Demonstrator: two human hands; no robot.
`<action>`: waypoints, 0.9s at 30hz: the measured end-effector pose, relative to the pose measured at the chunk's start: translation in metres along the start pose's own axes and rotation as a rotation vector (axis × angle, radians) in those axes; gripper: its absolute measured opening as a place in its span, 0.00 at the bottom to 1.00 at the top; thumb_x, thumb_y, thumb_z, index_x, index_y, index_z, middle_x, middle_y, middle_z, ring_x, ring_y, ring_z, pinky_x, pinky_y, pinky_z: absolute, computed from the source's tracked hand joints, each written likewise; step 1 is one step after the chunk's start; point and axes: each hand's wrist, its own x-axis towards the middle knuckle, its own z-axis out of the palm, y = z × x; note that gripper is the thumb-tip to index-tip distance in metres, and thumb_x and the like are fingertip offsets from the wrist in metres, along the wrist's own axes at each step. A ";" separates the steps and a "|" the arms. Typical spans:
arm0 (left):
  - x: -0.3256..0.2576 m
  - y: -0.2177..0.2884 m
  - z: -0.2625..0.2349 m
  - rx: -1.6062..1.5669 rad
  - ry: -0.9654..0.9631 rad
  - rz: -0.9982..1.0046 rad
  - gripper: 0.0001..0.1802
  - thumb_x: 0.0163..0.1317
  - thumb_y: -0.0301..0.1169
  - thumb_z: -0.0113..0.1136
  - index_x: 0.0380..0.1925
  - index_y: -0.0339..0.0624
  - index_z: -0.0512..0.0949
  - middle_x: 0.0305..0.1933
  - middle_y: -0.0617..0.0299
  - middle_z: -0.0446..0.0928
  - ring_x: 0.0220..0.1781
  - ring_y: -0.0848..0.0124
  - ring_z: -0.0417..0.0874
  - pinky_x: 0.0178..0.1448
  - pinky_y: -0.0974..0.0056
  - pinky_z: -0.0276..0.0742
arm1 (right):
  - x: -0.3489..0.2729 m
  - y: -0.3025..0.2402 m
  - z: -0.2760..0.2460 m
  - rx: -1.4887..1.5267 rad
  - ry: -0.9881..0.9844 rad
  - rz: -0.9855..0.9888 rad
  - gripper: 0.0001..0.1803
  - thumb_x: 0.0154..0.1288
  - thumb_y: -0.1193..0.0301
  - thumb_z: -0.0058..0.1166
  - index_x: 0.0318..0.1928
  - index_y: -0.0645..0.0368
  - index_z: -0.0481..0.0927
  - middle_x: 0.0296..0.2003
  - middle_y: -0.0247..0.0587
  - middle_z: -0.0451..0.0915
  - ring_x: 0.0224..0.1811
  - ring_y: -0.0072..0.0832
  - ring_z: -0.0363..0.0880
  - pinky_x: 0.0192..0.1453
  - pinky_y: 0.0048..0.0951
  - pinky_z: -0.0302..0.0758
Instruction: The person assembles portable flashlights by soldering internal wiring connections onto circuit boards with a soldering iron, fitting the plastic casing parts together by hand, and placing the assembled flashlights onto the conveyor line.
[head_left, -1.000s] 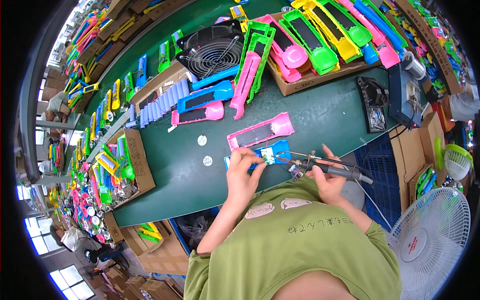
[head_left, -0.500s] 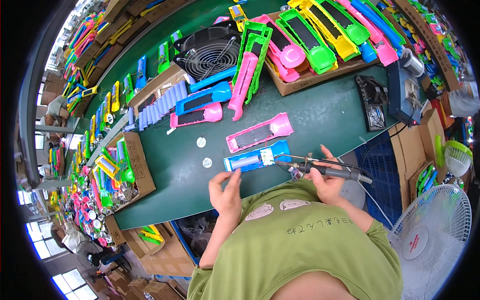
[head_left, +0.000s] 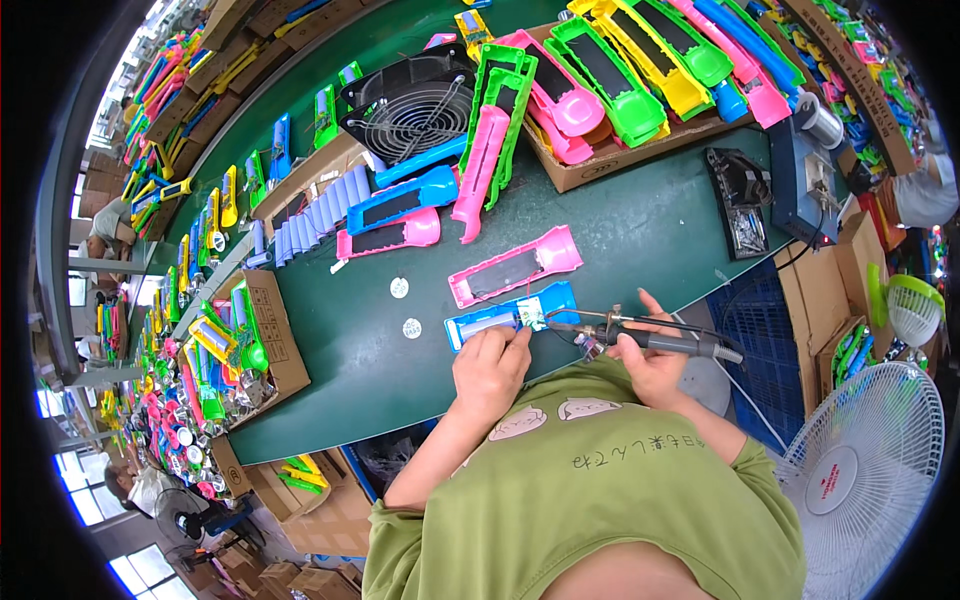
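The blue plastic flashlight half-shell (head_left: 512, 313) lies flat on the dark green table (head_left: 640, 225), close to the near edge and directly in front of the person. Its long axis runs left to right with a slight upward slant toward the right; the wider flared head end points right, the narrower tail end points left. The shell lies open side up, exposing a pale cylindrical cell in the left portion and a small greenish circuit board near the right portion. The left hand (head_left: 490, 365) rests on the near edge of the shell, fingers curled down against its left half, pinning it to the table. The right hand (head_left: 650, 355) is closed around the dark grey handle of a soldering iron (head_left: 640, 338), which lies nearly horizontal with its metal tip pointing left, at the circuit board; whether the tip touches the board cannot be told. A dark cord leaves the handle toward the right. Just beyond the blue shell lies a pink plastic flashlight half-shell (head_left: 515, 266), parallel to it and also open side up. Two small round white discs (head_left: 399, 288) lie on the table to the left of both shells.
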 end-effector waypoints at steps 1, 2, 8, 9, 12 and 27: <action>0.000 0.000 -0.001 0.009 -0.017 0.020 0.15 0.37 0.23 0.63 0.30 0.43 0.78 0.27 0.65 0.71 0.27 0.69 0.73 0.28 0.66 0.68 | 0.000 0.001 0.000 0.000 0.001 0.000 0.07 0.52 0.78 0.55 0.35 0.61 0.76 0.19 0.31 0.78 0.27 0.19 0.77 0.65 0.48 0.51; 0.001 0.000 -0.001 0.009 -0.018 0.020 0.15 0.37 0.23 0.63 0.30 0.43 0.78 0.27 0.65 0.71 0.27 0.69 0.73 0.28 0.66 0.68 | 0.000 0.002 0.001 0.000 -0.005 -0.013 0.07 0.52 0.78 0.55 0.35 0.61 0.75 0.19 0.31 0.78 0.27 0.20 0.77 0.65 0.48 0.51; 0.001 -0.001 -0.002 -0.037 -0.030 0.016 0.14 0.36 0.22 0.63 0.29 0.42 0.79 0.27 0.65 0.71 0.27 0.69 0.73 0.29 0.67 0.69 | 0.000 0.006 0.003 0.007 -0.011 -0.004 0.08 0.52 0.79 0.55 0.35 0.61 0.75 0.19 0.32 0.79 0.27 0.19 0.77 0.65 0.47 0.50; 0.002 -0.001 -0.002 -0.051 -0.031 0.008 0.14 0.36 0.22 0.63 0.29 0.42 0.79 0.26 0.65 0.71 0.27 0.69 0.73 0.29 0.67 0.69 | 0.000 0.006 0.004 0.002 -0.012 0.000 0.08 0.52 0.79 0.55 0.35 0.61 0.75 0.19 0.32 0.79 0.28 0.19 0.77 0.65 0.47 0.50; 0.002 -0.001 -0.004 -0.071 -0.037 -0.001 0.13 0.36 0.22 0.63 0.28 0.42 0.79 0.26 0.65 0.71 0.27 0.69 0.73 0.29 0.67 0.69 | 0.000 0.009 0.003 -0.057 -0.063 -0.040 0.09 0.54 0.79 0.52 0.37 0.65 0.70 0.18 0.35 0.77 0.23 0.21 0.78 0.67 0.48 0.48; 0.004 0.000 -0.004 -0.073 -0.040 -0.015 0.12 0.38 0.22 0.63 0.28 0.42 0.79 0.25 0.65 0.71 0.25 0.69 0.72 0.28 0.66 0.68 | 0.002 0.003 0.000 0.037 -0.022 0.056 0.09 0.55 0.78 0.52 0.37 0.67 0.70 0.19 0.40 0.77 0.21 0.23 0.78 0.69 0.46 0.44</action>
